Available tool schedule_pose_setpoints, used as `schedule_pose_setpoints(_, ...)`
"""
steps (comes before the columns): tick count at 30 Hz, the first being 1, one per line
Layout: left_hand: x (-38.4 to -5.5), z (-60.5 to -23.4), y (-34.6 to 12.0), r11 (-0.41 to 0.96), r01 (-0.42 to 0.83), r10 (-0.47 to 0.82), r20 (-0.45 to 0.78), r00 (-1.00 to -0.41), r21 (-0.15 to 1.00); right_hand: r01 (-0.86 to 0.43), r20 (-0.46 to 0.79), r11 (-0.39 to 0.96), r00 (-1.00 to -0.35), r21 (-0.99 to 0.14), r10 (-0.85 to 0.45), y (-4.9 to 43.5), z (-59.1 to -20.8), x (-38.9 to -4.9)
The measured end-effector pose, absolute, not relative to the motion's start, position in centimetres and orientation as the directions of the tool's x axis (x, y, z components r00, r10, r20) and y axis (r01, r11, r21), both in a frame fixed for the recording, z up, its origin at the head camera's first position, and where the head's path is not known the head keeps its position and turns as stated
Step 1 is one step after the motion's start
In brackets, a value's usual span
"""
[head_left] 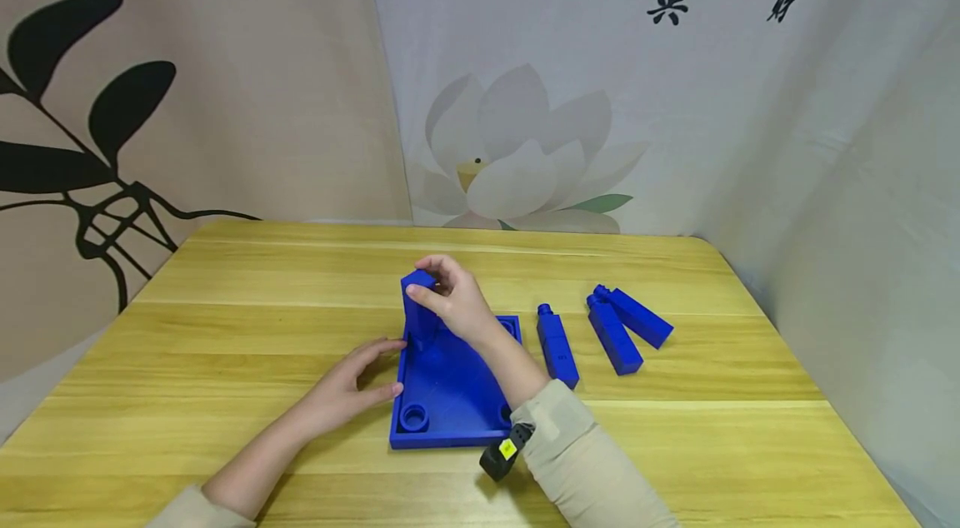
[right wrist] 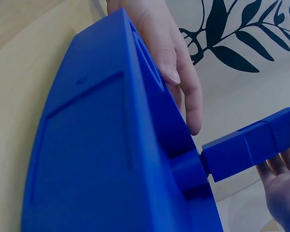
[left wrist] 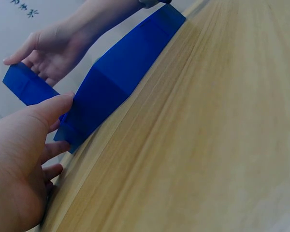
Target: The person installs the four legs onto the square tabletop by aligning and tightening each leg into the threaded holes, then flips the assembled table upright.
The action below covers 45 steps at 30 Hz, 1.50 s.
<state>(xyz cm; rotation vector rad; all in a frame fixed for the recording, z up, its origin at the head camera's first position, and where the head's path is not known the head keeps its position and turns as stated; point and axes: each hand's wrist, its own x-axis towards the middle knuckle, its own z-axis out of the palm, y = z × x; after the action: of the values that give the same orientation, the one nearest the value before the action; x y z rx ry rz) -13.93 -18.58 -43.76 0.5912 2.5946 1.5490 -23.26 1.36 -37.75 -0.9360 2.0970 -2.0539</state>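
A blue square tray-like base (head_left: 459,386) lies on the table with its raised rim facing up and round sockets in its corners. My right hand (head_left: 463,299) grips the upper end of a blue square leg (head_left: 414,310), which stands upright at the far left corner. In the right wrist view, the leg's (right wrist: 253,145) narrow neck meets the socket (right wrist: 189,170), with a thin gap at the joint. My left hand (head_left: 347,389) is spread along the base's left side, thumb and fingertips touching the outer wall. Its palm stays off the base.
To the right of the base lie three loose blue legs: one (head_left: 558,349) close to the right forearm, and two more, (head_left: 615,336) a front leg partly overlapping a rear leg (head_left: 647,321). A wooden table (head_left: 225,361) carries everything, backed by a printed curtain (head_left: 300,78).
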Motion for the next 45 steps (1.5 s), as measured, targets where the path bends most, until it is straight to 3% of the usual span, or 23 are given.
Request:
schedule_pose_setpoints(10, -13.9, -43.7, -18.5, 0.436, 0.299, 0.352, 0.145, -0.925, 0.849, -0.319, 0.318, -0.073, -0.843, -0.945, -0.434, 1.2, -37.5, -23.0)
schedule_pose_setpoints(17, -13.8, -43.7, -18.4, 0.441, 0.302, 0.351, 0.147, -0.925, 0.845, -0.305, 0.313, -0.089, -0.852, -0.948, -0.419, 1.5, -35.3, -21.2)
schedule_pose_setpoints(29, -13.8, -43.8, -18.4, 0.443, 0.318, 0.351, 0.164, -0.922, 0.838, -0.359, 0.397, -0.177, -0.757, -0.916, -0.519, 2.3, -35.4, -21.1)
schedule_pose_setpoints(45, -13.9, -43.8, -18.6, 0.447, 0.311, 0.35, 0.157, -0.924, 0.838, -0.355, 0.381, -0.153, -0.774, -0.922, -0.506, 2.4, -35.5, -21.2)
